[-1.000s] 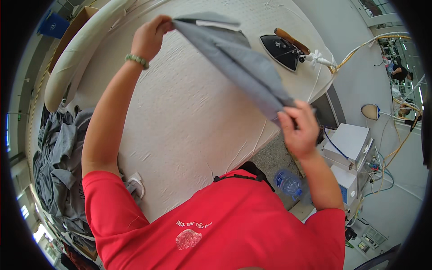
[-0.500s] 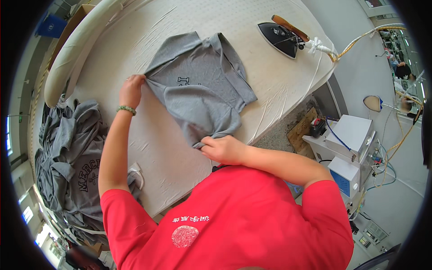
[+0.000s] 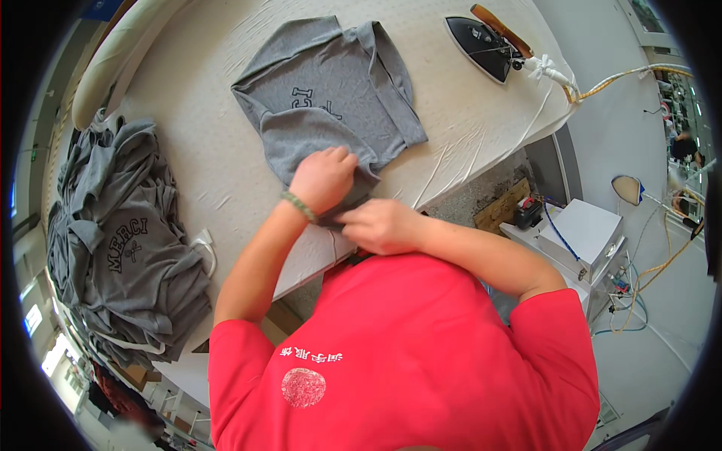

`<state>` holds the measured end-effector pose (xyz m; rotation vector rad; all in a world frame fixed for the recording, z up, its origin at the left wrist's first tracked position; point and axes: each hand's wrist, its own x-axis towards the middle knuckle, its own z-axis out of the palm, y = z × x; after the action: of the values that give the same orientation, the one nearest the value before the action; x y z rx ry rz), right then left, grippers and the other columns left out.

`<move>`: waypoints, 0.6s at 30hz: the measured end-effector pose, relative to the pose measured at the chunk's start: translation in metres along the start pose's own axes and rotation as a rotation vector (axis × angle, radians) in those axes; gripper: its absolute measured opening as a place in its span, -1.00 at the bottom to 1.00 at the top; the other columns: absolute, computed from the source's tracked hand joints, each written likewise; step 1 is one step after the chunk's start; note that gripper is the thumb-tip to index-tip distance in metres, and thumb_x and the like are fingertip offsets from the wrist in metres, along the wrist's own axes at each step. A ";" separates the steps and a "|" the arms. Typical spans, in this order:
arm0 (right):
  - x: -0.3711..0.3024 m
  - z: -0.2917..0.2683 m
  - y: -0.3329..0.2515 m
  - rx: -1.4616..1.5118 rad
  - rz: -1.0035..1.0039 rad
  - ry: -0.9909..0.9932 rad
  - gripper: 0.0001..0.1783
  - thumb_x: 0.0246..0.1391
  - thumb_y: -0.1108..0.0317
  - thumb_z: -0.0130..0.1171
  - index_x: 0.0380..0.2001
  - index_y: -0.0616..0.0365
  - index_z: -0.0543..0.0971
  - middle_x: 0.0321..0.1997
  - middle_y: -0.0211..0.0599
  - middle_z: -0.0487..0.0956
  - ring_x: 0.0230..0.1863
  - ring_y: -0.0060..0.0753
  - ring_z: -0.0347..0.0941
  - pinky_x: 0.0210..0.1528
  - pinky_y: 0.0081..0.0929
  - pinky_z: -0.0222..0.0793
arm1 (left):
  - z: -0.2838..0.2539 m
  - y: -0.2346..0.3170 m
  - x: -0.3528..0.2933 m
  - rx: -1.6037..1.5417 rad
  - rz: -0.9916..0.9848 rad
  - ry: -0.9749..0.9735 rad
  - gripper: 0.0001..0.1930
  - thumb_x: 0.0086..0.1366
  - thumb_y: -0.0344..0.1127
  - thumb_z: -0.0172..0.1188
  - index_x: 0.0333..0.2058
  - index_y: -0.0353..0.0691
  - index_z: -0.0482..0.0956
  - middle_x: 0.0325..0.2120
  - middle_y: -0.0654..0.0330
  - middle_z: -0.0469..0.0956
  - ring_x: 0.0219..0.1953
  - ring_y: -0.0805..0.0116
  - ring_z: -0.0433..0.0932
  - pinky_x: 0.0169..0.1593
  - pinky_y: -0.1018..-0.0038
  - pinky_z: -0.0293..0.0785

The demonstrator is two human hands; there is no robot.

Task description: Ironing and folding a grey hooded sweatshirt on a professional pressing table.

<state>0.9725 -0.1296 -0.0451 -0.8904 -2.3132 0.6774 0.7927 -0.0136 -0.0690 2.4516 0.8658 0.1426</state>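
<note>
A grey sweatshirt with dark lettering lies partly folded on the pale padded ironing table, its near part turned up over the print. My left hand, a green bead bracelet on its wrist, has its fingers curled on the turned-up cloth at the near end. Close beside it, my right hand pinches the sweatshirt's near edge by the table's front. Fingertips of both hands are partly hidden in the cloth.
A heap of grey sweatshirts sits at the left. An iron with a wooden handle rests at the far right of the table, its hose running off right. White boxes stand beyond the table's right edge.
My left hand has let go of the sweatshirt's left side and come down to the near end, beside my right hand. The view has shifted, and the sweatshirt sits higher in it.
</note>
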 end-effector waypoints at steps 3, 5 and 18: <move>-0.034 -0.040 0.033 -0.148 0.254 0.222 -0.78 0.04 0.35 0.38 -0.22 0.10 0.63 -0.15 -0.25 0.68 -0.22 -0.11 0.65 -0.22 -0.19 0.59 | -0.027 0.002 -0.056 -0.285 -0.247 0.419 -0.90 0.40 -0.36 0.18 -0.18 -0.22 0.58 -0.25 0.03 0.61 -0.21 0.01 0.61 -0.12 0.27 0.58; -0.054 -0.055 0.055 -0.166 0.660 0.277 -0.77 0.09 0.27 0.37 -0.22 0.10 0.61 -0.21 -0.23 0.65 -0.22 -0.04 0.65 -0.23 -0.13 0.59 | -0.012 -0.011 -0.115 -0.385 -0.674 0.907 -0.92 0.46 -0.41 0.10 -0.17 -0.24 0.55 -0.19 0.10 0.62 -0.11 0.17 0.62 -0.04 0.29 0.59; -0.054 -0.085 0.141 -0.227 0.829 -0.112 -0.64 0.13 0.14 0.34 -0.15 0.15 0.58 -0.20 -0.10 0.69 -0.26 0.06 0.67 -0.22 -0.07 0.59 | 0.114 0.135 -0.045 -0.917 -1.167 1.184 -0.64 0.38 -0.34 0.36 0.07 -0.34 0.57 -0.05 0.18 0.67 -0.10 0.36 0.66 0.03 0.39 0.57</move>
<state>1.1223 -0.0549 -0.0899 -2.0025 -2.0847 0.7996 0.8625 -0.1800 -0.0929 0.6068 1.9306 1.2394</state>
